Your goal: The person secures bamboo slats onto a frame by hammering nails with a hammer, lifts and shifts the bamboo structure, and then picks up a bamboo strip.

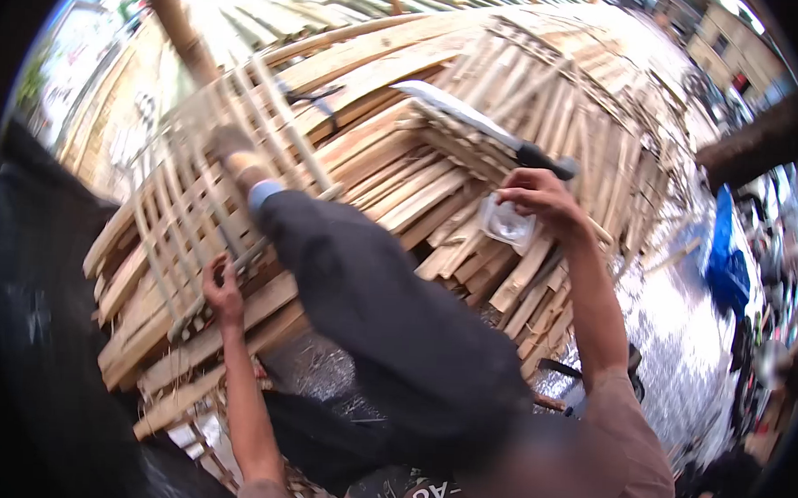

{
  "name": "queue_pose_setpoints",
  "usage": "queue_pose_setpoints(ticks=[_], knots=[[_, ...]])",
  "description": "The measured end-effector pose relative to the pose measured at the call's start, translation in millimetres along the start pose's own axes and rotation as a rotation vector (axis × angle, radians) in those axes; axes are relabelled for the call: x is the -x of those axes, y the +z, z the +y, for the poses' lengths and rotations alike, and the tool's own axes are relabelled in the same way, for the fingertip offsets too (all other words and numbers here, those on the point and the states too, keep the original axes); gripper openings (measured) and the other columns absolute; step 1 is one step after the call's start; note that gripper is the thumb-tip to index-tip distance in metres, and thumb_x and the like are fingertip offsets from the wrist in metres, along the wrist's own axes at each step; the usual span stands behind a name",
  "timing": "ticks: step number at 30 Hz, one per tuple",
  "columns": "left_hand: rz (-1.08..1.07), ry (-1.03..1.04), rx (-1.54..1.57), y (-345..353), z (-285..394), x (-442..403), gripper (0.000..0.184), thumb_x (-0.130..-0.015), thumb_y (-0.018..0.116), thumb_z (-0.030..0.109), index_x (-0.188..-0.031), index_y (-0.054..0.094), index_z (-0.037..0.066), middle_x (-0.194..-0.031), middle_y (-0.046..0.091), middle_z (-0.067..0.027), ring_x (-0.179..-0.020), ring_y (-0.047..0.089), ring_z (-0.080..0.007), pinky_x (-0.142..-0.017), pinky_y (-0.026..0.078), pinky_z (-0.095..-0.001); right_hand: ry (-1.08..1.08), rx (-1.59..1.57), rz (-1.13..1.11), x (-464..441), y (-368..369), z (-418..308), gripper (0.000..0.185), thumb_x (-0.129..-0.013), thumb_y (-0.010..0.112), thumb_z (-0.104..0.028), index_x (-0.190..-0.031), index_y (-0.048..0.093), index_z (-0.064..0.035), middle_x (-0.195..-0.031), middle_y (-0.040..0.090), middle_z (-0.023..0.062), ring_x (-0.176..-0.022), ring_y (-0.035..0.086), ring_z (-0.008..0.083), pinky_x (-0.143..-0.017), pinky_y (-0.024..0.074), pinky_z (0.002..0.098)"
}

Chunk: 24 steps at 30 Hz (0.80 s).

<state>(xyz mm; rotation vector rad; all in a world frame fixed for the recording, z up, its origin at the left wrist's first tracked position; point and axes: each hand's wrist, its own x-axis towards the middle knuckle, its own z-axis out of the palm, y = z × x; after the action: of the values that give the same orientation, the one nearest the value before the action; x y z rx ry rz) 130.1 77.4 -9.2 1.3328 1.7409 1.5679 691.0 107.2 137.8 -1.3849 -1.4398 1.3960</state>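
Note:
My left hand (223,293), its fingers curled, is at the near edge of a slatted bamboo frame (185,208); what it grips, if anything, is too small to tell. A shod foot (238,157) rests on the frame. My right hand (544,200) is over a small clear plastic container (507,223), fingers bent together, with anything between them hidden. Just beyond that hand, a long knife (471,117) with a black handle lies on a bundle of bamboo strips.
Split wood planks (371,65) are stacked under the frame and beyond it. More bamboo strips (591,133) lie at the right, near a blue plastic sheet (726,254). A pole (173,21) rises at the upper left, and a dark log (755,144) juts in at the right.

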Motion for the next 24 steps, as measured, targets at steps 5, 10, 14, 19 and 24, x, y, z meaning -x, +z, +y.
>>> queue_pose_setpoints(ticks=[5, 10, 14, 19, 24], knots=[[0.109, 0.227, 0.331, -3, 45, 8, 0.023, -0.094, 0.059, 0.009, -0.116, 0.060, 0.004, -0.106, 0.064, -0.0053, -0.088, 0.061, -0.0115, -0.082, 0.048, -0.0248, -0.298, 0.163, 0.216, 6, 20, -79, 0.015, -0.084, 0.072, -0.011, -0.097, 0.065, -0.0066, -0.076, 0.066, 0.0006, -0.057, 0.049, 0.0014, -0.049, 0.0353, 0.0182], [0.186, 0.201, 0.415, -28, 85, 18, 0.021, -0.094, 0.058, 0.007, -0.115, 0.060, 0.003, -0.105, 0.064, -0.0055, -0.087, 0.061, -0.0112, -0.081, 0.048, -0.0244, -0.594, 0.397, 0.025, 4, 69, -191, 0.019, -0.088, 0.067, -0.008, -0.106, 0.064, -0.0046, -0.081, 0.069, 0.0043, -0.061, 0.054, 0.0038, -0.053, 0.0414, 0.0189], [0.218, 0.188, 0.372, -32, 63, 18, 0.022, -0.091, 0.059, 0.006, -0.114, 0.060, 0.004, -0.104, 0.063, -0.0056, -0.085, 0.059, -0.0109, -0.079, 0.050, -0.0252, -0.611, 0.468, -0.274, -40, 152, -202, 0.017, -0.088, 0.070, -0.009, -0.104, 0.066, -0.0034, -0.086, 0.071, 0.0049, -0.076, 0.065, 0.0079, -0.063, 0.0504, 0.0216], [0.123, 0.130, 0.242, -24, 45, 16, 0.022, -0.090, 0.057, 0.004, -0.112, 0.060, 0.005, -0.103, 0.062, -0.0042, -0.089, 0.061, -0.0122, -0.079, 0.050, -0.0260, -0.599, 0.598, -0.416, -104, 285, -152, 0.015, -0.087, 0.071, -0.009, -0.101, 0.069, -0.0045, -0.087, 0.072, 0.0049, -0.082, 0.067, 0.0103, -0.072, 0.0549, 0.0257], [0.120, 0.081, 0.306, -22, 31, -1, 0.021, -0.091, 0.058, 0.006, -0.112, 0.061, 0.005, -0.102, 0.063, -0.0041, -0.092, 0.061, -0.0120, -0.087, 0.049, -0.0271, -0.716, 0.330, -0.263, -144, 370, -65, 0.010, -0.086, 0.072, -0.010, -0.092, 0.070, -0.0023, -0.085, 0.073, 0.0072, -0.072, 0.068, 0.0123, -0.065, 0.0549, 0.0268]])
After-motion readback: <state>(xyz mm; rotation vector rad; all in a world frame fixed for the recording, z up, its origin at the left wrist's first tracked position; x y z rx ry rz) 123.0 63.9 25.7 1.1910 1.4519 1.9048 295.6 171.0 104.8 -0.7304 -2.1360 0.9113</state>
